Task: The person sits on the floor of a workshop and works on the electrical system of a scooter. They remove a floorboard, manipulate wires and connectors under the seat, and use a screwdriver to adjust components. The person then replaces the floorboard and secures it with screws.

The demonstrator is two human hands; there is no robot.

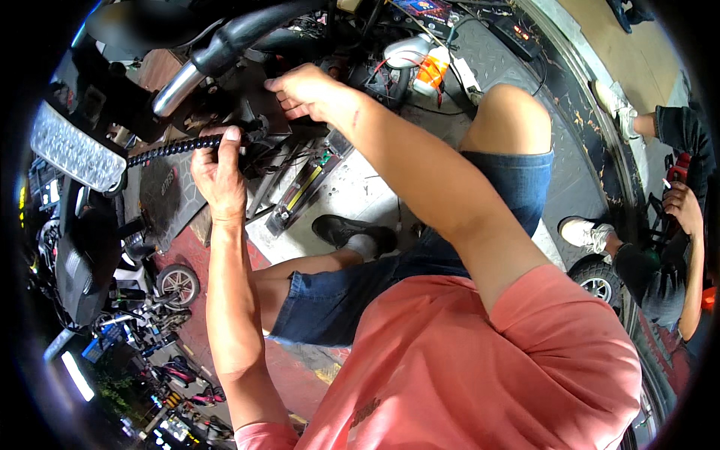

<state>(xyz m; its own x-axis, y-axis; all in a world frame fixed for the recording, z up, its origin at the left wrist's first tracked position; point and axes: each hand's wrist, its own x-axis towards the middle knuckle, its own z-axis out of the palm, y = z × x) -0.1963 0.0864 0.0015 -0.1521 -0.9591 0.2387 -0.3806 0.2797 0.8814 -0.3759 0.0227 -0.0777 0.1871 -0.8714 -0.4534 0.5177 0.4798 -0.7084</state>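
Head camera, seen as if from just beside the job: everything here can be placed by one thing, a black, spiral-ribbed plastic cable sleeve, which runs sideways between a textured silver rectangular plate at its left end and a cluster of dark parts at its right. The bare left hand has its fingers pinching the sleeve near that right end, thumb against it. The bare right hand reaches above and to the right of the sleeve, fingers bent at the edge of a dark flat-sided box; whether they grip it or merely touch it, I cannot tell. Above the sleeve slants a black tube with a shiny metal end; below and right of it lies a narrow dark housing with a yellow strip. To my eye, the step in hand is positioning the sleeve beside the box, and the next move calls for a steady left pinch while the right fingers work around the box's edge
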